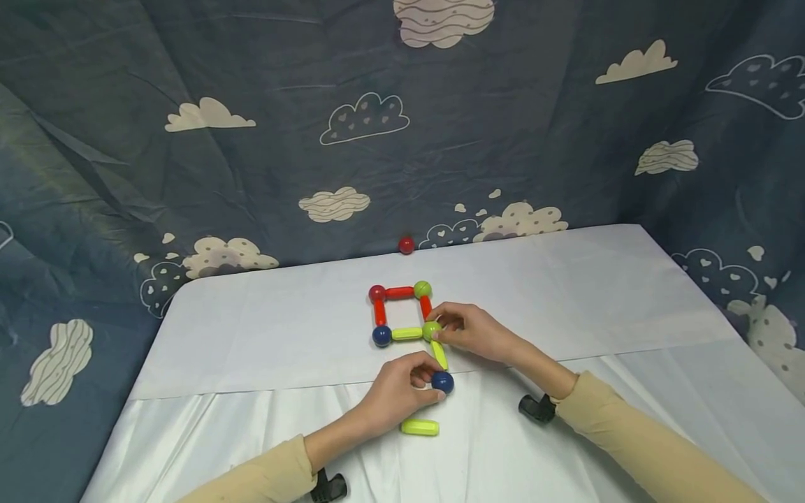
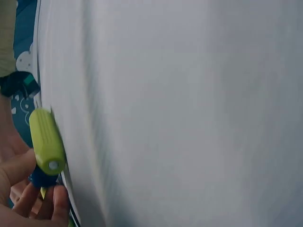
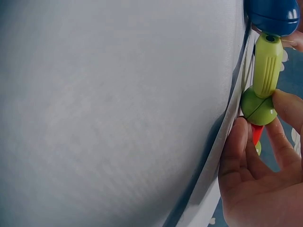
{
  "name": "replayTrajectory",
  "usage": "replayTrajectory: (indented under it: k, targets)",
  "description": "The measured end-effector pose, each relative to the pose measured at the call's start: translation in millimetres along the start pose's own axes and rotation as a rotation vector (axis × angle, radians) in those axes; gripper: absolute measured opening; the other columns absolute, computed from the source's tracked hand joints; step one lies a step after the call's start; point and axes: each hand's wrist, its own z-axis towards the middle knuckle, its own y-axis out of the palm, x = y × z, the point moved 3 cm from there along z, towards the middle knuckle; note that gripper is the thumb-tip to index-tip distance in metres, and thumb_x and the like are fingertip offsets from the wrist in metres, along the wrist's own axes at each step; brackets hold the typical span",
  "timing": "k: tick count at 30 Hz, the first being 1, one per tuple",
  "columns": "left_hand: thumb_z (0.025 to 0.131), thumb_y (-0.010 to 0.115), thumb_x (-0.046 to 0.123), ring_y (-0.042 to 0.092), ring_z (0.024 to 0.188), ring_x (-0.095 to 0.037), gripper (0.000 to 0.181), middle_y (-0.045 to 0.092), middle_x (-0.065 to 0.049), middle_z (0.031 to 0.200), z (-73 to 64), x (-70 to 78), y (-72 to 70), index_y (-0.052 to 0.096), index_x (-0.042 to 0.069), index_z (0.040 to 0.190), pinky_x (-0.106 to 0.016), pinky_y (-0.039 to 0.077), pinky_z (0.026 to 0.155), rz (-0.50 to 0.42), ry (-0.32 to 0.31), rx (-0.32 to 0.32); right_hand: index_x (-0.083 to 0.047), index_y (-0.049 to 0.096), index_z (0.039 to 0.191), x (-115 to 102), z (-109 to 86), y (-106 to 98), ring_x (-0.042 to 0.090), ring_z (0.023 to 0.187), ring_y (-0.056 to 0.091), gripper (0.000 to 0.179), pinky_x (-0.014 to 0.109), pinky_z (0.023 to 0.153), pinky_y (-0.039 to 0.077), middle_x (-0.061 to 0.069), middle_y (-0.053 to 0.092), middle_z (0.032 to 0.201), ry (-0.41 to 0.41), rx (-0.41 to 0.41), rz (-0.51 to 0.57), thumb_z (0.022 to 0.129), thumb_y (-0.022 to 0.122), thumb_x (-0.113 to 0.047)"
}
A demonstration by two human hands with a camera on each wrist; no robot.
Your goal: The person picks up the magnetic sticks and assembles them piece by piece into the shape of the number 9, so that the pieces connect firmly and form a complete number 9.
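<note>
My left hand pinches a dark blue ball between thumb and fingers. Just beyond it, a yellow-green rod runs from a light green ball toward the blue one; in the right wrist view its end is right at the blue ball. With thumb and fingertips, my right hand grips that green ball, a corner of a flat square. The square's other corners are a blue ball, a red ball and another green ball, joined by red rods and one yellow-green rod.
A loose yellow-green rod lies on the white cloth near my left wrist. Another red ball sits at the table's back edge, against the dark cloud-patterned curtain. Black wrist devices hang below both sleeves.
</note>
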Motion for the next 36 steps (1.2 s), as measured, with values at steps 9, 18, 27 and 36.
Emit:
replayTrajectory:
  k: [9,18,27,36]
  targets:
    - [0.081,0.082,0.012,0.058,0.086,-0.014,0.025,0.063,0.006,0.091,-2.7,-2.2,7.5,0.069,0.016,0.102,-0.025,0.05,0.077,-0.033,-0.03,0.104,-0.016,0.067,0.117,0.1,0.9,0.4,0.019,0.095,0.058,0.028,0.036,0.086,0.049,0.0,0.066,0.108,-0.018,0.006,-0.004,0.09,0.072,-0.013]
    - [0.08,0.082,0.012,0.059,0.087,-0.015,0.026,0.063,0.006,0.091,-3.5,-4.7,7.9,0.07,0.016,0.102,-0.024,0.05,0.078,-0.078,-0.073,0.119,-0.016,0.067,0.118,0.7,1.6,0.3,0.019,0.095,0.059,0.029,0.035,0.086,0.049,0.0,0.065,0.109,0.001,0.001,0.012,0.09,0.073,-0.014]
    - [0.079,0.083,0.01,0.058,0.086,-0.016,0.027,0.062,0.004,0.091,-2.0,-5.5,5.7,0.069,0.016,0.102,-0.023,0.049,0.076,-0.121,-0.088,0.089,-0.018,0.067,0.118,2.0,2.3,0.1,0.019,0.096,0.058,0.029,0.035,0.086,0.049,0.0,0.065,0.108,-0.001,-0.002,-0.004,0.09,0.073,-0.016]
    - [0.08,0.082,0.011,0.057,0.089,-0.017,0.027,0.062,0.003,0.094,-2.6,-5.9,6.8,0.068,0.016,0.103,-0.023,0.049,0.077,-0.118,-0.079,0.086,-0.017,0.067,0.117,1.0,2.3,-0.4,0.02,0.095,0.058,0.028,0.035,0.087,0.049,0.0,0.065,0.108,-0.015,-0.014,-0.006,0.09,0.073,-0.016]
